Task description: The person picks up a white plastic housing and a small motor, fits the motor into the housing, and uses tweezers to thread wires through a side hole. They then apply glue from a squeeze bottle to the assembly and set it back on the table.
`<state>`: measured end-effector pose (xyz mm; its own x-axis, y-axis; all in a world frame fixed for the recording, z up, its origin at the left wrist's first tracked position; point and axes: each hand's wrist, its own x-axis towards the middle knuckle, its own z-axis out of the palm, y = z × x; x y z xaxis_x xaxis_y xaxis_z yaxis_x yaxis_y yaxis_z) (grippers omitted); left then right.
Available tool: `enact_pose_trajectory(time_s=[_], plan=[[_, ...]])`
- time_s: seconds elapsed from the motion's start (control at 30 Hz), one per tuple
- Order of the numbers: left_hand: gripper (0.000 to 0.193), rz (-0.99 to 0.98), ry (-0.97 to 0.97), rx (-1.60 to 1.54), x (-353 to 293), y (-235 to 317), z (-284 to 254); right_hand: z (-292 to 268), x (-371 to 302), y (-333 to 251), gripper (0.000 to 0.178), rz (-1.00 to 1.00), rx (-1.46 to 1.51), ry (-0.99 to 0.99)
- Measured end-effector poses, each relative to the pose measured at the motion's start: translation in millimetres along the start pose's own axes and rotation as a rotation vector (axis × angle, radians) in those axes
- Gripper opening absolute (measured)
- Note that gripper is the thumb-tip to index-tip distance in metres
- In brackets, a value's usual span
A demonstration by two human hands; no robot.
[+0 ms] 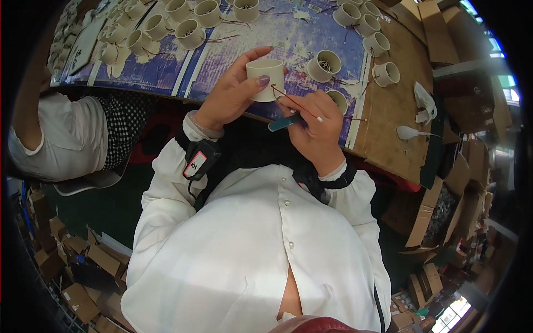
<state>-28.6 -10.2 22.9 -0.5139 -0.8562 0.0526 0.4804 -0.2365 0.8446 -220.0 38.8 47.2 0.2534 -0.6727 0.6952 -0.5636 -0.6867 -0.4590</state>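
Note:
My left hand is closed around a white cylindrical cup, held tilted above the table's near edge. A thin red wire comes out of the cup's side and runs across my right fingers to a small white end. My right hand is closed on a teal-handled tool, with its fingertips close to the cup's lower side. The tool's working end is hidden by my fingers, so its kind is unclear. Just beyond my right hand stands a white cup with small metal parts, and another white cup is partly covered.
Several white cups with red wires stand at the far left, like this one, and along the right, such as this one. A white squeeze bottle lies on the cardboard. At left sits another person; cartons stand around.

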Motion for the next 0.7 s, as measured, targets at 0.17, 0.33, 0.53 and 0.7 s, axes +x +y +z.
enact_pose_trajectory(time_s=[0.17, 0.33, 0.53, 0.7], plan=[[0.070, -0.066, 0.048, -0.121, 2.2, 0.6, 2.5, 1.4, 1.7, -2.2, 0.024, 0.027, 0.025, 0.017], [0.076, -0.027, 0.023, 0.007, 6.2, -0.3, -3.4, 5.4, -0.3, -3.0, 0.025, 0.028, 0.038, 0.025], [0.078, 0.016, -0.014, -0.014, 4.7, 1.3, -1.9, 4.6, 0.6, -4.9, 0.024, 0.061, 0.034, 0.044], [0.074, -0.010, 0.041, 0.033, 3.0, 2.7, 4.8, 4.8, -3.8, -3.0, 0.025, 0.063, 0.017, 0.023]])
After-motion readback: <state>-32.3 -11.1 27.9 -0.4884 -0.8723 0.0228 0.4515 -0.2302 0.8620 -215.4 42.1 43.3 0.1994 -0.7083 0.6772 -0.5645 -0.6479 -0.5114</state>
